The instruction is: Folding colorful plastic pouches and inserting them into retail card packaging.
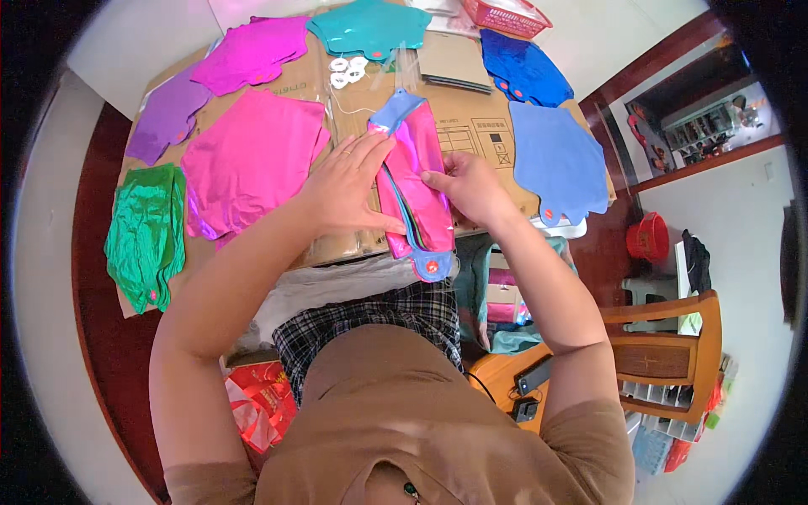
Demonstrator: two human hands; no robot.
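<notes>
A folded stack of flat foil balloons (412, 177), pink outside with blue ends and several colours along its layered edge, lies lengthwise before me on the cardboard. My left hand (349, 181) lies along the stack's left side, fingers stretched out together and thumb spread apart, touching its edge. On the other side, the thumb and fingers of my right hand (471, 189) pinch the stack's right edge; part of those fingers is hidden. At its near end a blue tab (433, 266) with a red dot sticks out over the cardboard's edge.
Flat foil piles surround the hands: pink (252, 160), green (143, 227), purple (168, 114), magenta (248, 52), teal (370, 29), dark blue (526, 67) and light blue (560, 160). White ribbon rolls (339, 65) and a red basket (507, 15) stand farther back. A wooden chair (703, 362) is at right.
</notes>
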